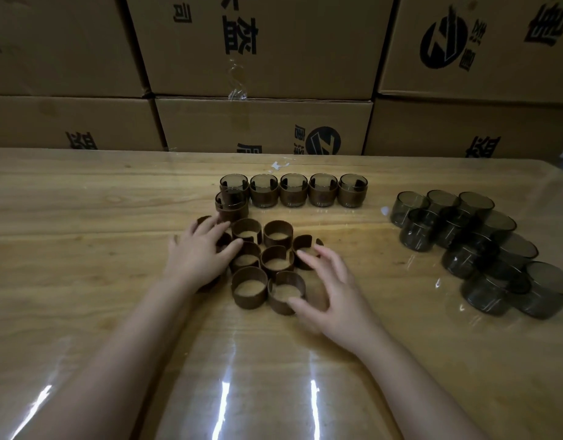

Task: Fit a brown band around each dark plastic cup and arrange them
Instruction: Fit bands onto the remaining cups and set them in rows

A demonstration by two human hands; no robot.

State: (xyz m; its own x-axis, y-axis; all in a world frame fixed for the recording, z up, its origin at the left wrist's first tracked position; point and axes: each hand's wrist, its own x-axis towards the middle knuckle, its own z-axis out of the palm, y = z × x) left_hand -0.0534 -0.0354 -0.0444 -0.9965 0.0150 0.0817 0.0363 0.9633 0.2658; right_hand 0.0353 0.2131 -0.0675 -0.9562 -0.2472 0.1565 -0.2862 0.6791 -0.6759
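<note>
Loose brown bands (249, 297) under my fingers: right hand (332, 292) spread, slack.
Left hand (196, 260) covers some, grip unclear. Beyond it, six banded cups (293, 198).

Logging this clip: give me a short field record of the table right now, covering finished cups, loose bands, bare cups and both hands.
banded cups: six; five in a back row, one in front of the row's left end
loose bands: clustered mid-table, none on a cup
bare cups: grouped at the right, no bands
left hand: fingers spread over the cluster's left side
right hand: fingers spread, thumb at the nearest band
table: wood under clear film
cardboard boxes: stacked behind
</note>
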